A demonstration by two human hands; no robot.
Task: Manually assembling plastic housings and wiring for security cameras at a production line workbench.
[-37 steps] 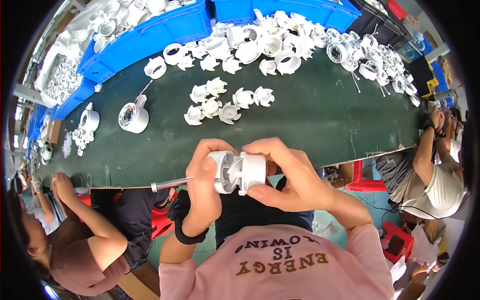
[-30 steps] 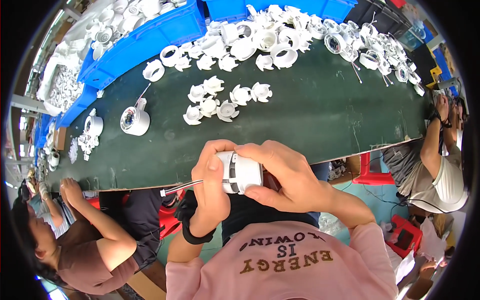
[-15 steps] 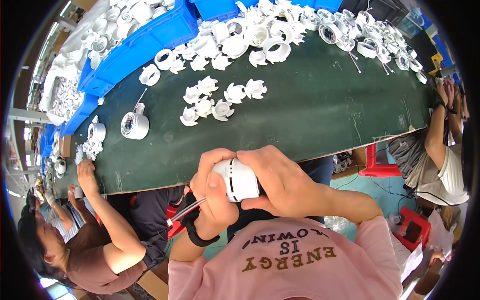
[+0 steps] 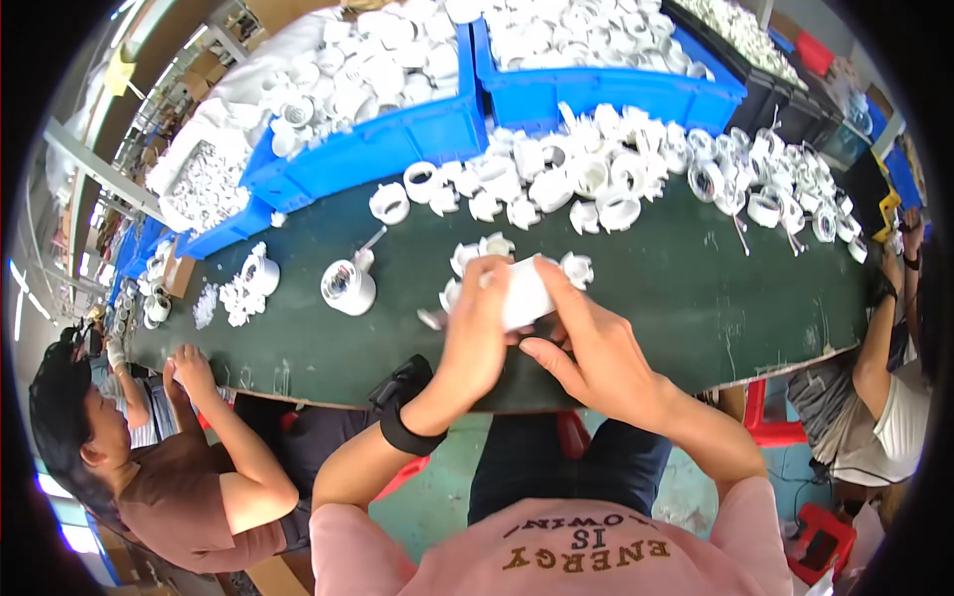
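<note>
Over the green tabletop I hold up a white cylindrical plastic housing [image 4: 527,294], slightly blurred. My left hand [image 4: 475,333] wraps round its left side, fingers closed. Against its right side my right hand [image 4: 608,348] presses with bent fingers, its thumb apart below; some fingertips are hidden. Just beyond my hands lie several small white fan impellers [image 4: 495,246], partly covered by the hands and the housing. To the left stands another white round housing [image 4: 348,289] with wires inside.
Blue bins [image 4: 397,144] heaped with white parts line the far side. A long pile of white rings and impellers [image 4: 552,184] lies before them, with wired parts [image 4: 770,184] at right. A co-worker [image 4: 189,477] sits at left; another person [image 4: 865,387] works at right.
My hands have carried the housing forward, from the table's near edge to over the tabletop beside the impellers. The view has tilted up, showing more of the bins.
</note>
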